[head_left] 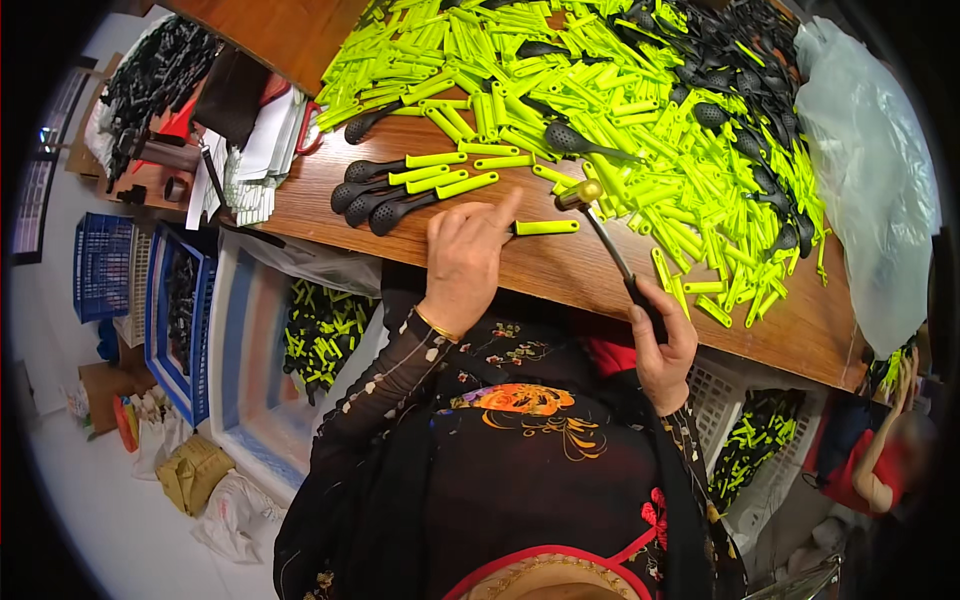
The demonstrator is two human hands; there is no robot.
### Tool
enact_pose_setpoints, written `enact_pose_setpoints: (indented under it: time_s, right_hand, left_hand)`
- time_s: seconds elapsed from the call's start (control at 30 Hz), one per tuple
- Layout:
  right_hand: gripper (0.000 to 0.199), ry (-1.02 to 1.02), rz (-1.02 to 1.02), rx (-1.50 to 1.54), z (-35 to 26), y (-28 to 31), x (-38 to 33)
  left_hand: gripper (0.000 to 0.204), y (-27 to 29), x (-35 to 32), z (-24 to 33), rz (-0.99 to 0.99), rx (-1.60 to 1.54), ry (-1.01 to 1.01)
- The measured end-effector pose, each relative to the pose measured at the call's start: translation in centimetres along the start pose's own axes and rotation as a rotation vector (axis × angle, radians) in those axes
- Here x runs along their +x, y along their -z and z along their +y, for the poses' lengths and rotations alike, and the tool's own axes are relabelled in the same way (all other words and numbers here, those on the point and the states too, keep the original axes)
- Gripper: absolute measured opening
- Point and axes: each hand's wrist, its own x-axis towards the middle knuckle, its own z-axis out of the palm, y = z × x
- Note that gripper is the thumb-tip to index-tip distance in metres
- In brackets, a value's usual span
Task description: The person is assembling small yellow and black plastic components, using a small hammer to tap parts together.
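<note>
My right hand is closed around the dark grip of a hammer. Its brass-coloured head is raised over the near part of the table, just right of a lime-green handle end. My left hand is bent over a black utensil with a lime-green handle; the handle sticks out to the right and the utensil's head is hidden under the hand. Left of that hand lie several black spoons with lime-green handles, side by side. Beyond the hammer spreads a heap of loose lime-green handles.
Black perforated ladle heads pile up at the far right of the wooden table, beside a clear plastic bag. Crates with green and black pieces, such as a blue basket, stand below. Another person is at far right.
</note>
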Motion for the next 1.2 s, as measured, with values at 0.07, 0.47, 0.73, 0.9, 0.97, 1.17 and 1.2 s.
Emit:
enact_pose_setpoints:
  time_s: [0.07,0.47,0.73,0.9,0.97,1.17,1.2]
  right_hand:
    - [0.035,0.071,-0.004,-0.048,-0.6,-0.1,0.4]
    - [0.038,0.173,0.006,-0.010,-0.8,-1.2,1.7]
    - [0.037,0.149,-0.041,-0.120,-0.1,-0.2,1.6]
    - [0.031,0.074,0.042,-0.148,0.9,-0.1,2.2]
    - [0.033,-0.161,0.067,0.105,1.9,0.0,1.4]
    - [0.037,-0.287,0.031,0.311,3.4,-1.1,1.5]
    - [0.037,-0.288,0.016,0.296,3.5,-0.9,1.5]
  left_hand:
    - [0.025,-0.1,-0.4,-0.4,-0.015,-0.094,0.138]
    - [0.009,-0.8,-0.9,-0.4,-0.001,-0.135,0.140]
    - [0.009,-0.5,-0.6,-0.4,0.006,-0.143,0.145]
    - [0.009,0.7,-0.2,-0.4,-0.017,-0.074,0.156]
    - [0.012,1.6,-0.4,-1.0,-0.003,-0.008,0.149]
    - [0.070,4.3,-0.9,-4.3,0.018,0.226,0.258]
    - [0.092,4.6,-0.3,-4.9,-0.002,0.260,0.270]
